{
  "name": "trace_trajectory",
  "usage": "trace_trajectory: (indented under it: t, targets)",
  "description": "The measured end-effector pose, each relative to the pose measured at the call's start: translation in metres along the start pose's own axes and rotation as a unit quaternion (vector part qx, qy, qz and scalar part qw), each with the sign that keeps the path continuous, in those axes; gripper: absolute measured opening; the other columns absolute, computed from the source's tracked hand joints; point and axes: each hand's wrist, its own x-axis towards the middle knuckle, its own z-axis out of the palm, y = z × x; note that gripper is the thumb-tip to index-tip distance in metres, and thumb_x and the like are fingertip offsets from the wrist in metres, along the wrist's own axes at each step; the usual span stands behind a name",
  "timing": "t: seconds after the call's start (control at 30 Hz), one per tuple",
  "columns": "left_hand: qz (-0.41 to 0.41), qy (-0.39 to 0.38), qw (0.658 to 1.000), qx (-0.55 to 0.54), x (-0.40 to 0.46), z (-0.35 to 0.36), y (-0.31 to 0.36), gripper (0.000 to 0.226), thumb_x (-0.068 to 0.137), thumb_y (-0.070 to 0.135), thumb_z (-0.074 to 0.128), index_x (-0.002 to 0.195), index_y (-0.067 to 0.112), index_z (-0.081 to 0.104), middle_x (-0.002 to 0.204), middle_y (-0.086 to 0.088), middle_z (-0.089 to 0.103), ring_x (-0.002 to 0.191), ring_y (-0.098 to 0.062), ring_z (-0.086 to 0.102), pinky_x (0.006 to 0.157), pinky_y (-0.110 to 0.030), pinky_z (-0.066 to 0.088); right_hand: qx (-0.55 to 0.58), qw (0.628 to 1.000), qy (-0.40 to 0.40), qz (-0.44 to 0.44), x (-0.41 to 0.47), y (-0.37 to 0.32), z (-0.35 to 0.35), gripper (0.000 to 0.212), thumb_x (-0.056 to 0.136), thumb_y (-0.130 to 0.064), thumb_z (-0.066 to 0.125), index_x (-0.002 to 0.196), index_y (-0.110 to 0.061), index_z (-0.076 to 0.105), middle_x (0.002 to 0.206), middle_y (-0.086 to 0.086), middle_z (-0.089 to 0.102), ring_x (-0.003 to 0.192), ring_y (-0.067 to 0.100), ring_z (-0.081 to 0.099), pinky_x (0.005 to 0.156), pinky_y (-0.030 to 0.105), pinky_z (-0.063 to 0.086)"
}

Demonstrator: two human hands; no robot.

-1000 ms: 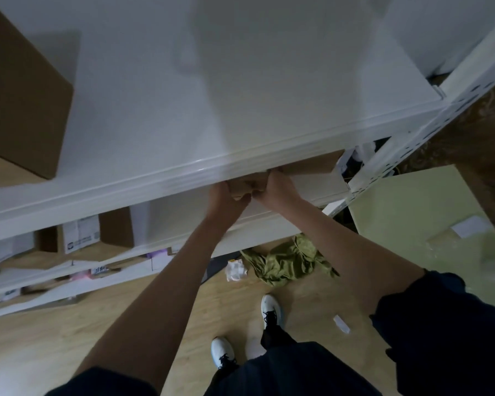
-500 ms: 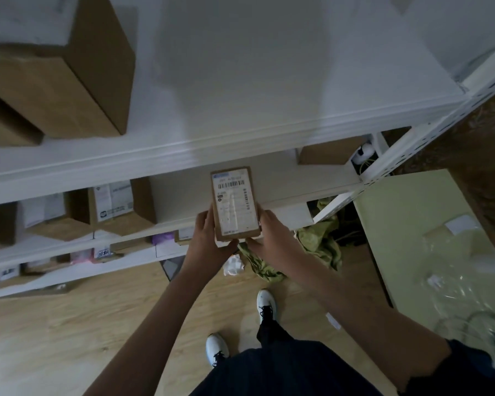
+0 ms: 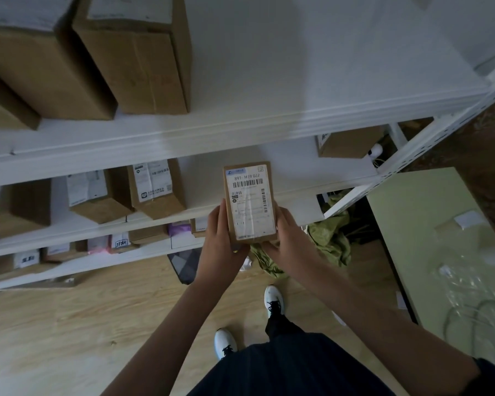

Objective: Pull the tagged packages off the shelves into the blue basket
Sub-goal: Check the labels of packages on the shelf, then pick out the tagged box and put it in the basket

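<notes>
Both hands (image 3: 220, 241) (image 3: 289, 238) hold a labelled package (image 3: 250, 202) before shelves (image 3: 183, 132).

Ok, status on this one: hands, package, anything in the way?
Left hand and right hand both grip the small labelled package, label up, clear of the shelf. Blue basket not in view. Nothing blocking.

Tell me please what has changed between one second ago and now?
Both hands, the left hand and the right hand, drew the small labelled package out from under the shelf edge toward the person, label now facing up. Both hands still grip it. The shelved boxes did not move.
</notes>
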Motion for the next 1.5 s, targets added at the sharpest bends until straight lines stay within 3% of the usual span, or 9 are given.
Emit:
trace_trajectory:
  t: [0.17, 0.33, 0.53, 0.77, 0.9, 0.97, 1.2, 1.4, 1.5]
  targets:
    - [-0.011, -0.005, 1.0, 0.005, 0.012, -0.005, -0.011, 0.106, 0.074, 0.022, 0.089, 0.157, 0.023, 0.023, 0.15, 0.004, 0.036, 0.126, 0.022, 0.025, 0.089, 0.003, 0.035, -0.012, 1.0, -0.02, 0.018, 0.017, -0.006, 0.006, 0.091, 0.088, -0.026, 0.075, 0.159, -0.018, 0.019, 0.142, -0.001, 0.044, 0.114, 0.014, 0.062, 0.093, 0.028, 0.056]
    - [-0.061, 0.043, 0.997, -0.024, 0.04, -0.013, -0.018, 0.081, 0.089, 0.013, 0.073, 0.156, 0.02, 0.028, 0.15, -0.001, 0.038, 0.134, -0.011, 0.043, 0.109, -0.03, 0.042, -0.039, 0.998, -0.049, -0.006, 0.073, -0.009, 0.013, 0.084, 0.09, -0.02, 0.072, 0.157, -0.017, 0.022, 0.136, 0.007, 0.049, 0.106, 0.017, 0.064, 0.088, 0.031, 0.058]
    - [-0.118, 0.086, 0.989, -0.007, 0.083, -0.025, -0.038, 0.067, 0.092, 0.015, 0.07, 0.15, 0.012, 0.037, 0.14, -0.008, 0.055, 0.126, -0.024, 0.054, 0.102, -0.034, 0.047, -0.03, 0.995, -0.09, -0.014, 0.143, -0.018, 0.034, 0.082, 0.089, -0.021, 0.071, 0.156, -0.017, 0.023, 0.136, 0.012, 0.048, 0.106, 0.027, 0.064, 0.087, 0.038, 0.058]
    - [-0.17, 0.109, 0.979, 0.009, 0.112, -0.038, -0.058, 0.058, 0.09, 0.022, 0.072, 0.141, 0.015, 0.044, 0.118, -0.003, 0.066, 0.101, -0.016, 0.061, 0.084, -0.031, 0.05, -0.028, 0.989, -0.142, -0.017, 0.183, -0.018, 0.046, 0.066, 0.089, -0.022, 0.072, 0.144, -0.006, 0.038, 0.134, 0.016, 0.047, 0.103, 0.033, 0.064, 0.086, 0.041, 0.055]
    - [-0.248, 0.117, 0.962, 0.006, 0.105, -0.026, -0.069, 0.037, 0.09, 0.018, 0.07, 0.12, 0.006, 0.052, 0.1, -0.008, 0.065, 0.096, -0.03, 0.066, 0.074, -0.032, 0.051, -0.03, 0.981, -0.186, -0.047, 0.175, -0.007, 0.039, 0.084, 0.091, -0.023, 0.071, 0.156, -0.011, 0.02, 0.135, 0.016, 0.048, 0.106, 0.033, 0.062, 0.087, 0.043, 0.054]
    - [-0.274, 0.125, 0.953, -0.028, 0.09, -0.012, -0.064, 0.045, 0.091, 0.018, 0.07, 0.13, 0.007, 0.051, 0.118, -0.01, 0.063, 0.104, -0.027, 0.066, 0.083, -0.038, 0.056, -0.021, 0.98, -0.191, -0.049, 0.157, 0.009, 0.026, 0.091, 0.093, -0.025, 0.069, 0.161, -0.016, 0.008, 0.14, 0.015, 0.046, 0.101, 0.026, 0.062, 0.084, 0.037, 0.054]
    - [-0.282, 0.11, 0.953, -0.001, 0.052, 0.052, -0.019, 0.049, 0.095, 0.019, 0.066, 0.141, 0.011, 0.049, 0.137, -0.008, 0.056, 0.121, -0.028, 0.057, 0.101, -0.048, 0.05, 0.038, 0.995, -0.049, 0.074, 0.093, 0.117, -0.062, 0.084, 0.094, -0.026, 0.067, 0.16, -0.016, 0.016, 0.139, 0.004, 0.049, 0.118, 0.014, 0.054, 0.101, 0.035, 0.051]
    - [-0.178, 0.041, 0.983, 0.026, 0.107, 0.102, 0.043, 0.035, 0.093, 0.011, 0.063, 0.128, 0.014, 0.062, 0.11, 0.003, 0.063, 0.099, -0.021, 0.063, 0.085, -0.034, 0.051, 0.061, 0.966, 0.094, 0.234, 0.106, 0.201, -0.142, 0.094, 0.093, -0.026, 0.069, 0.16, -0.009, 0.006, 0.155, 0.014, 0.03, 0.137, 0.028, 0.041, 0.108, 0.039, 0.042]
    - [-0.103, -0.007, 0.994, 0.019, 0.153, 0.126, 0.08, 0.041, 0.092, 0.013, 0.065, 0.133, 0.011, 0.059, 0.116, 0.0, 0.063, 0.104, -0.016, 0.06, 0.088, -0.036, 0.052, 0.097, 0.952, 0.115, 0.265, 0.127, 0.22, -0.169, 0.099, 0.087, -0.022, 0.075, 0.159, -0.007, 0.008, 0.157, 0.015, 0.029, 0.143, 0.032, 0.034, 0.111, 0.038, 0.038]
